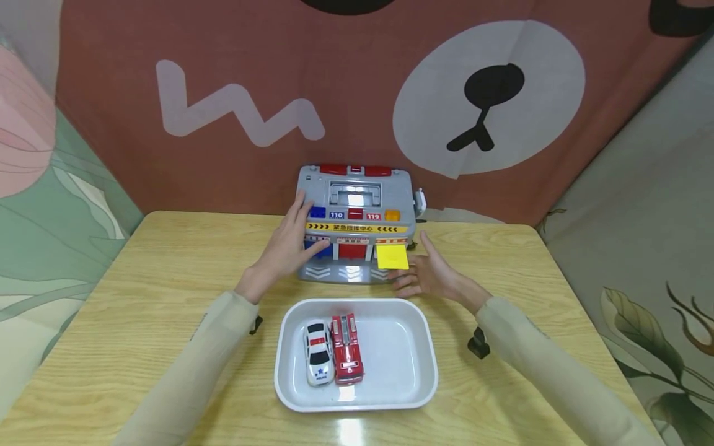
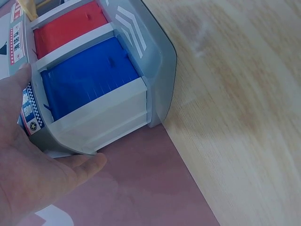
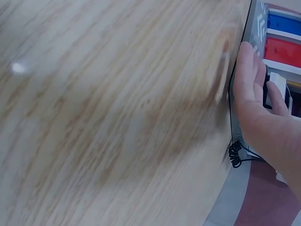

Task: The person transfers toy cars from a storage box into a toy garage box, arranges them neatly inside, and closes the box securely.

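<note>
A grey toy rescue station [image 1: 354, 228] stands at the table's far edge, with a blue door [image 2: 89, 77], a red door [image 3: 284, 51] and a yellow sticky note [image 1: 392, 256] on its front. My left hand [image 1: 283, 243] rests on its left end, thumb along the front and fingers spread over the side. At the right front corner is my right hand [image 1: 432, 272], fingers extended by the base under the note and thumb raised. In the right wrist view, a white-and-black item [image 3: 277, 87] shows between thumb and fingers; I cannot tell whether the hand touches it.
Nearer me, a white tray [image 1: 396, 356] holds a white toy police car [image 1: 319, 359] and a red toy fire engine [image 1: 347, 356]. A white handset [image 1: 420, 202] hangs on the station's right side, with a coiled black cord [image 3: 235, 155] below. Behind the table hangs a printed cloth [image 1: 223, 167].
</note>
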A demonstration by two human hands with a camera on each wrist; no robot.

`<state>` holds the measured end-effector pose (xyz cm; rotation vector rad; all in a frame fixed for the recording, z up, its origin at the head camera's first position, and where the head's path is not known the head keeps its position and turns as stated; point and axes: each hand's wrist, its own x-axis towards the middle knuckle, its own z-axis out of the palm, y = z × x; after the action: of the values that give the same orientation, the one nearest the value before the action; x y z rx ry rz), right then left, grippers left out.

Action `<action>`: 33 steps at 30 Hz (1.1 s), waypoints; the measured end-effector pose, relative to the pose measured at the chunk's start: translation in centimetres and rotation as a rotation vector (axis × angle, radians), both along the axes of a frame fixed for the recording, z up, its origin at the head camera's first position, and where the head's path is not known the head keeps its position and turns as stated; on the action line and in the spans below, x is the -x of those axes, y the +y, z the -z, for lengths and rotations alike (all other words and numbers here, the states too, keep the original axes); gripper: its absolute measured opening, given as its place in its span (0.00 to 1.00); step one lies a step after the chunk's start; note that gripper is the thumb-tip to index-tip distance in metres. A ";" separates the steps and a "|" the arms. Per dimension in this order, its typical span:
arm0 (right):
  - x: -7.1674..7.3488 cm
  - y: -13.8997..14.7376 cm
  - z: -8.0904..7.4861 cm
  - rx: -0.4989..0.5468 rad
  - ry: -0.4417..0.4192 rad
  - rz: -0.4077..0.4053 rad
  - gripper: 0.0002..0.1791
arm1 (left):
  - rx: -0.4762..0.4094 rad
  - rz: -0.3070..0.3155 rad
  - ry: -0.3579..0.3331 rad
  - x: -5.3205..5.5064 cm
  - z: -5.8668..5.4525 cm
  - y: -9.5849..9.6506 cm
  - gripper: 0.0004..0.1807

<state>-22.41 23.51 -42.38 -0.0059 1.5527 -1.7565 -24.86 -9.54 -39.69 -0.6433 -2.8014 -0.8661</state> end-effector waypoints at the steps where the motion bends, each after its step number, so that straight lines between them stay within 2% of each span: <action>1: 0.0 0.0 0.0 -0.005 -0.005 0.002 0.60 | 0.000 0.000 -0.001 0.0 0.0 0.0 0.50; 10: 0.3 -0.2 0.0 -0.034 -0.025 0.014 0.60 | -0.007 0.002 0.006 0.0 0.1 0.0 0.50; 22: 0.1 0.0 -0.4 0.007 -0.040 0.014 0.61 | -0.014 -0.002 0.007 0.1 0.2 0.1 0.50; 33: -1.3 1.5 -1.5 -0.039 -0.012 0.007 0.60 | -0.007 -0.004 0.000 0.1 0.3 0.0 0.50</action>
<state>-21.08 24.98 -40.89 0.0291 1.5801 -1.7286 -24.94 -9.58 -40.01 -0.6364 -2.7970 -0.8745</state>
